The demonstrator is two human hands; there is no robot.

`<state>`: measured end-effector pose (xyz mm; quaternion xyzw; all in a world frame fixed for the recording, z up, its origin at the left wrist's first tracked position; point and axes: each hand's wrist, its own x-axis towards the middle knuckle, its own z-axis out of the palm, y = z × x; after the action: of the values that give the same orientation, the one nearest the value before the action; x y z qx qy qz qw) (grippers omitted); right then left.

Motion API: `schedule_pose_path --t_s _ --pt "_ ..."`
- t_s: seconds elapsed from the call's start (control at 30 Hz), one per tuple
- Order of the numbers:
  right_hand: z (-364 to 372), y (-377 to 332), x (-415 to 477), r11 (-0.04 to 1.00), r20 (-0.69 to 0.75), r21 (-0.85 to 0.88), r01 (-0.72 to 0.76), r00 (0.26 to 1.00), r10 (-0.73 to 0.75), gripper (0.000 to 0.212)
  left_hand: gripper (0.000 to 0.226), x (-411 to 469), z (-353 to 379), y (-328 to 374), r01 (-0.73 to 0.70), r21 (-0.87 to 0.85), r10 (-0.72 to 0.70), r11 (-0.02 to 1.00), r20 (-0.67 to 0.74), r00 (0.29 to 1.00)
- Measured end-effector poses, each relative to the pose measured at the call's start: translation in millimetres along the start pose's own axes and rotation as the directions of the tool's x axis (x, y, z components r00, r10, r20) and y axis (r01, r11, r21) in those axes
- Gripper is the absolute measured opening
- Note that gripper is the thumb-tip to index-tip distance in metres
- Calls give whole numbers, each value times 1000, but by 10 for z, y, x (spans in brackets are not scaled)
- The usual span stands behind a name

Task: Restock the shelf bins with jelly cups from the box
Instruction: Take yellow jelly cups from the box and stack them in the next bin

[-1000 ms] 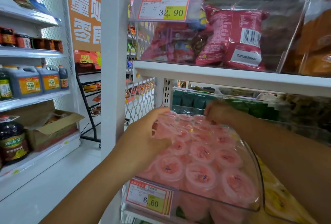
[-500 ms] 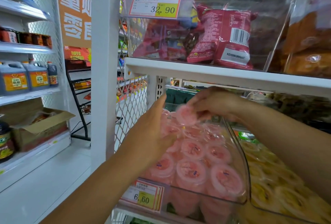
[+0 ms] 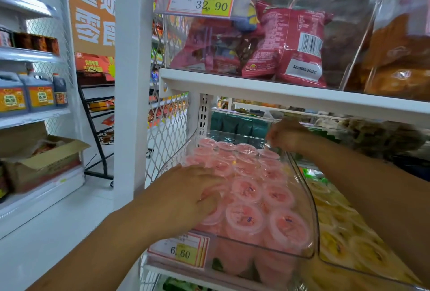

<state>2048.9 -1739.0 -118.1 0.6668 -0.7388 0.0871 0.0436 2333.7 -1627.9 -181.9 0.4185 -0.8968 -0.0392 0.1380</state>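
above 6.60 tag [image 3: 183, 252], l hand [image 3: 190, 188] flat on pink jelly cups [image 3: 277, 195]; r hand [image 3: 287, 135] grip unclear.

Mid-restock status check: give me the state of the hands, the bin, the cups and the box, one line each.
clear bin: filled nearly to its rim.
pink jelly cups: lids up, packed in rows.
left hand: flat, fingers straight, resting on the front-left cups.
right hand: fingers curled at the bin's back right corner; grip unclear.
cardboard box: flaps open, on the low left shelf.
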Motion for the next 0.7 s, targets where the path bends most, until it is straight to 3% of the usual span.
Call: schedule_pose_path --t_s 0.13,0.23,0.33,0.4,0.47,0.5,0.57,0.63,0.7 --pt "-32 20 -259 992 168 18 125 978 -127 23 66 -10 -31 37 9 -8 -10 1000 -31 999" --pt "-185 27 -582 979 -5 109 174 985 -174 28 73 -84 -90 174 -76 -68 62 995 -189 980" --pt "-313 0 -1172 928 -229 264 264 951 -206 28 50 -256 -85 405 -180 -101 123 978 -416 901" --pt "-326 -12 -1744 839 -327 434 328 925 -192 25 37 -424 -7 559 -256 -58 186 965 -538 822" --pt "-277 5 -2410 674 -313 646 358 930 -194 21 31 -649 188 714 -344 -112 224 932 -569 792" --pt "-213 48 -2727 577 -262 744 338 941 -213 20 30 -771 329 791 -383 -174 237 907 -542 806" --pt "48 216 -3230 461 -51 867 192 953 -300 24 27 -1013 703 952 -351 -391 214 851 -351 911" --pt "577 433 -3606 499 289 864 -66 877 -384 28 24 -1234 1250 1111 -128 -552 163 824 15 986" --pt "1321 639 -3886 573 571 760 -307 736 -362 27 26 -1390 1948 1200 67 -543 146 837 340 929"
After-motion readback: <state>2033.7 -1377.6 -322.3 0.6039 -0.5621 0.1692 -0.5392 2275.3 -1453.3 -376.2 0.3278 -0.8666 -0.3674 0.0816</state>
